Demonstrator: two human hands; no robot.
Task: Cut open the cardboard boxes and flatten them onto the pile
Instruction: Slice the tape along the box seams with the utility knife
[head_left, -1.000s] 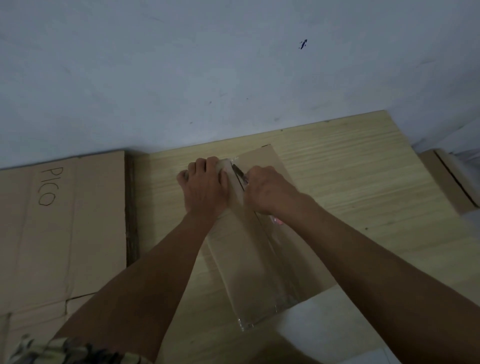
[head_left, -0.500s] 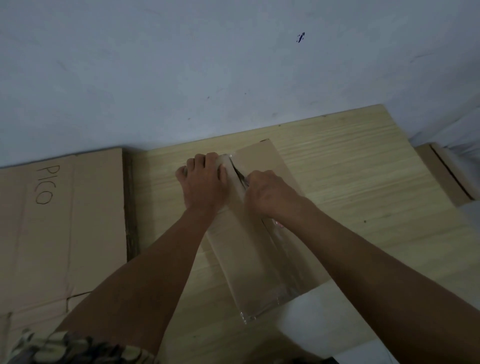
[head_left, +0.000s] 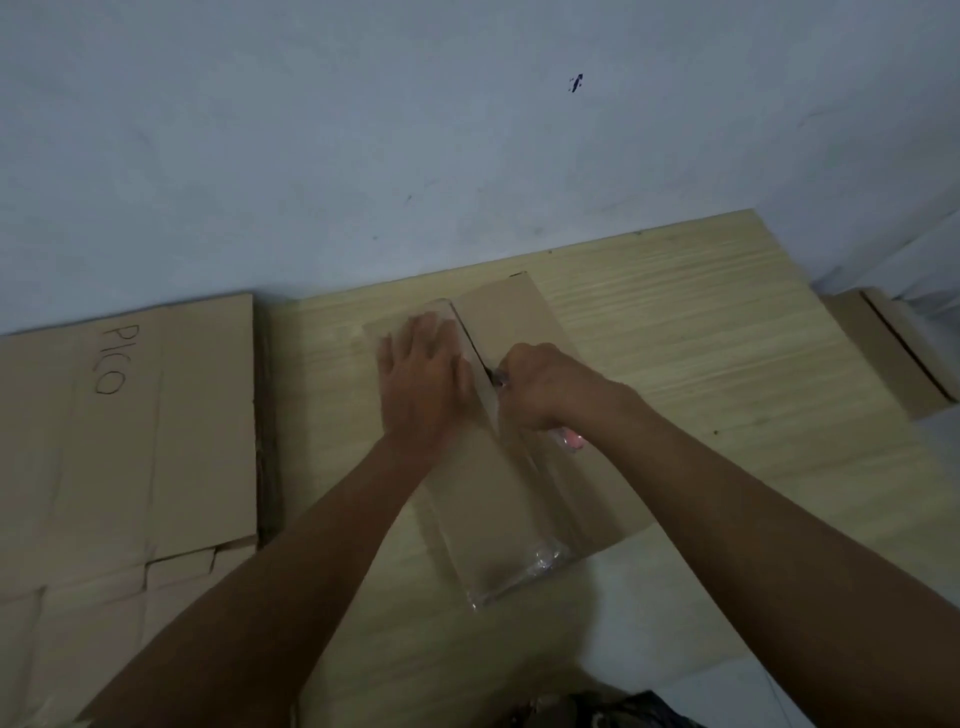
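From the head camera, a taped cardboard box (head_left: 498, 483) lies in the middle of a wooden board (head_left: 701, 353) beside the wall. The left hand (head_left: 423, 379) presses flat on its far end, fingers together. The right hand (head_left: 545, 387) is clenched on a knife (head_left: 492, 375) in the box's centre seam. A pile of flattened cardboard (head_left: 130, 441) lies left of the board.
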